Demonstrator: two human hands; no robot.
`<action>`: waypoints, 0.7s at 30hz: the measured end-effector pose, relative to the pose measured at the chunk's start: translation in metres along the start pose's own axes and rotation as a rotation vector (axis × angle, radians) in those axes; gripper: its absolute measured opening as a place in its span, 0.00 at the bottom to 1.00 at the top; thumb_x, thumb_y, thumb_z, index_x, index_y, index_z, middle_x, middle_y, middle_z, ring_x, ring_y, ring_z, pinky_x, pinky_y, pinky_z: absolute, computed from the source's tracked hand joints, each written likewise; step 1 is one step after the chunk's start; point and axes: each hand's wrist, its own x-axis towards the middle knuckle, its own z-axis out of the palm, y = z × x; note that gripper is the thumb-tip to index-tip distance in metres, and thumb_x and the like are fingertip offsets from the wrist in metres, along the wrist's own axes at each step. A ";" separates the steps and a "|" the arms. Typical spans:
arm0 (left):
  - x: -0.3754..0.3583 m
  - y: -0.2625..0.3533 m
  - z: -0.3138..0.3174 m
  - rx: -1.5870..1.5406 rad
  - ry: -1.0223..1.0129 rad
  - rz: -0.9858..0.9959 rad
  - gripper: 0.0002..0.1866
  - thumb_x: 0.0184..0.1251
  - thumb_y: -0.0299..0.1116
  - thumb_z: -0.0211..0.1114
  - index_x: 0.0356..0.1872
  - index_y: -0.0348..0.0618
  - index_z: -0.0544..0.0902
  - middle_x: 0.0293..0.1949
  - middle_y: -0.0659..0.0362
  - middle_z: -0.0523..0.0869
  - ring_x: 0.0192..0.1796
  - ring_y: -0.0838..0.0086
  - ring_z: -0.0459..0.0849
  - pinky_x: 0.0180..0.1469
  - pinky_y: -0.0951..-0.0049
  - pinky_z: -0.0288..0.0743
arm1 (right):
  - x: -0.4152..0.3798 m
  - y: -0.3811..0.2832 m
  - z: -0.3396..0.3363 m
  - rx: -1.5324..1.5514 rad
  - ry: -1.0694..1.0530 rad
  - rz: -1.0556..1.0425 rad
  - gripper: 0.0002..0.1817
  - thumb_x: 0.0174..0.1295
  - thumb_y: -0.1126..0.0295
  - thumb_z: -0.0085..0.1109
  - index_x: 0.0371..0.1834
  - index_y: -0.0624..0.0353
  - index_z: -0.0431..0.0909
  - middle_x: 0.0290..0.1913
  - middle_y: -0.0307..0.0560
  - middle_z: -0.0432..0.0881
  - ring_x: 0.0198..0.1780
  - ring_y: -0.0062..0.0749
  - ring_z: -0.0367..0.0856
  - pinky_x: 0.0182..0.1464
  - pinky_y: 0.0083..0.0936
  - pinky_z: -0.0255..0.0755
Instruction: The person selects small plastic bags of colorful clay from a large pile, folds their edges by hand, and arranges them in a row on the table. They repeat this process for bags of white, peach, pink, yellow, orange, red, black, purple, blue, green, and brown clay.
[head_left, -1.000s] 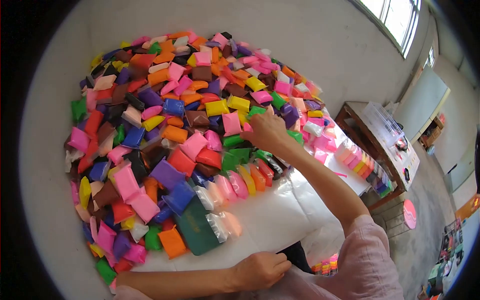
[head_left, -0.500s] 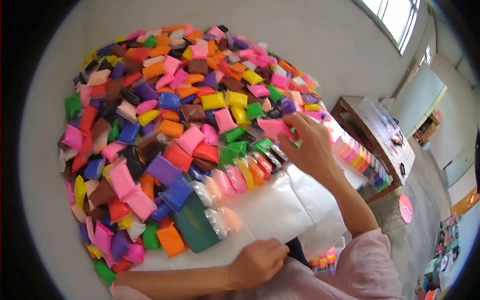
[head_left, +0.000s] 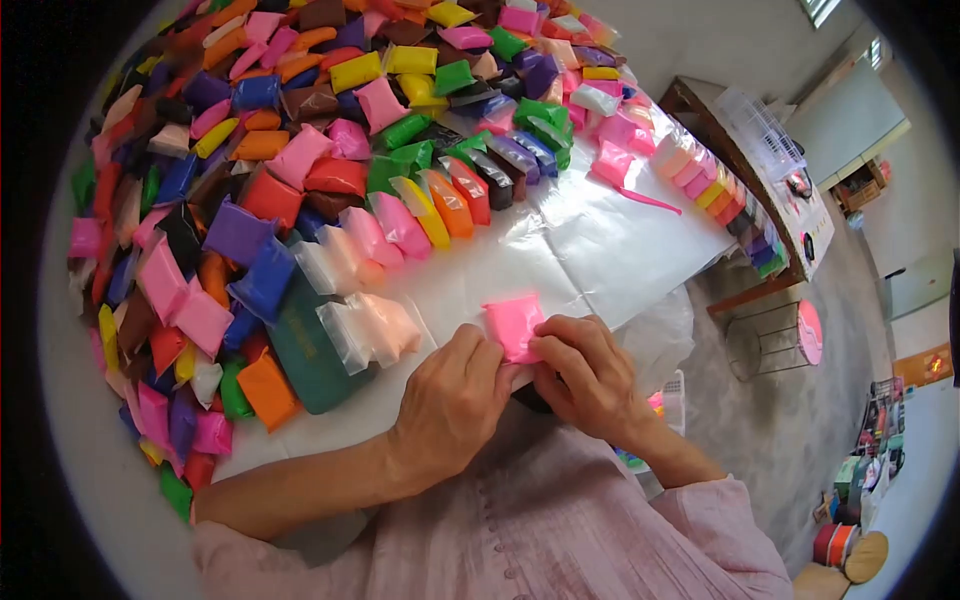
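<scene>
A bright pink packet is held between both hands near the front edge of the white-covered table. My left hand has its fingers closed on the packet's left side. On the right side, my right hand pinches the packet with thumb and fingers. Left of my hands lie a pale peach packet in clear wrap and a dark green case. Beyond them a row of wrapped packets runs in several colours, among them an orange one and a yellow one.
A large heap of coloured packets, with a purple one, covers the table's left and far side. Another packet row lines the right edge. Beyond are a wooden table with a clear basket and a pink-topped wire stool.
My right hand has come back from the heap to the front edge with a pink packet. My left hand has risen and now grips it too. The view has shifted.
</scene>
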 end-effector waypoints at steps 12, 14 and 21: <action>0.001 -0.001 -0.001 0.007 -0.014 0.023 0.05 0.59 0.20 0.64 0.35 0.36 0.77 0.33 0.50 0.74 0.31 0.56 0.78 0.32 0.61 0.74 | -0.012 -0.004 -0.008 -0.083 0.020 0.221 0.16 0.49 0.70 0.75 0.38 0.56 0.77 0.35 0.43 0.76 0.34 0.37 0.75 0.35 0.33 0.67; 0.001 0.000 -0.001 0.027 -0.017 0.036 0.05 0.59 0.20 0.64 0.34 0.36 0.77 0.32 0.50 0.74 0.31 0.56 0.78 0.33 0.61 0.74 | -0.017 -0.006 -0.007 -0.066 0.016 0.236 0.15 0.49 0.71 0.74 0.36 0.56 0.76 0.33 0.42 0.76 0.32 0.37 0.75 0.35 0.32 0.68; 0.007 -0.005 -0.004 0.129 -0.060 0.103 0.07 0.56 0.23 0.65 0.32 0.37 0.75 0.32 0.51 0.72 0.31 0.56 0.78 0.34 0.59 0.73 | -0.010 -0.007 -0.004 0.082 0.053 0.260 0.11 0.51 0.75 0.71 0.32 0.57 0.76 0.28 0.44 0.74 0.29 0.38 0.75 0.30 0.31 0.67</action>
